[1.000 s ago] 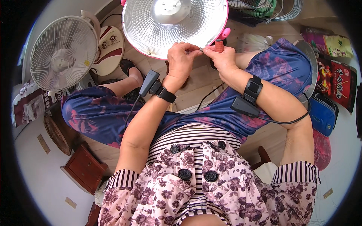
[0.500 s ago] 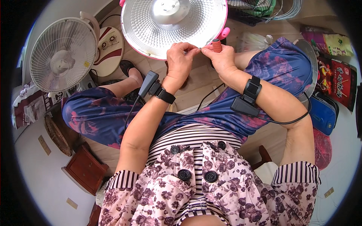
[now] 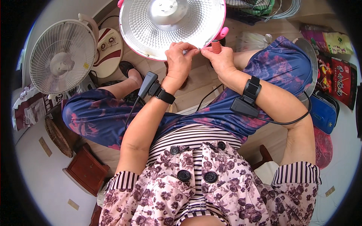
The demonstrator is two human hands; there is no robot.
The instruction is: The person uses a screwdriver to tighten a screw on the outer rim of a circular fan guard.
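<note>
In front of me stands a round reflector heater dish (image 3: 139,28) with a dimpled silver bowl and a pink rim. Both hands meet at its near lower edge. My left hand (image 3: 179,60) is closed in a pinch, thumb against forefinger, with a bit of something silvery under its fingers. My right hand (image 3: 225,59) is closed too, its thumb and forefinger tips almost touching the left's. From its grip sticks up a ridged red handle (image 3: 216,46) with a dark end, like a screwdriver's; its shaft is hidden. Whatever tiny piece lies between the fingertips is too small to name.
At left, a white fan head (image 3: 62,56) lies beside a cream round base (image 3: 107,52) with knobs. Wires and a black wire guard (image 3: 249,5) are at the upper right. Colourful packets (image 3: 335,79) and a blue case (image 3: 322,113) lie right. A small wooden stool (image 3: 86,169) stands lower left.
The heater dish sits slightly further left in the picture. Both hands keep the same pinch at its edge, with barely any movement.
</note>
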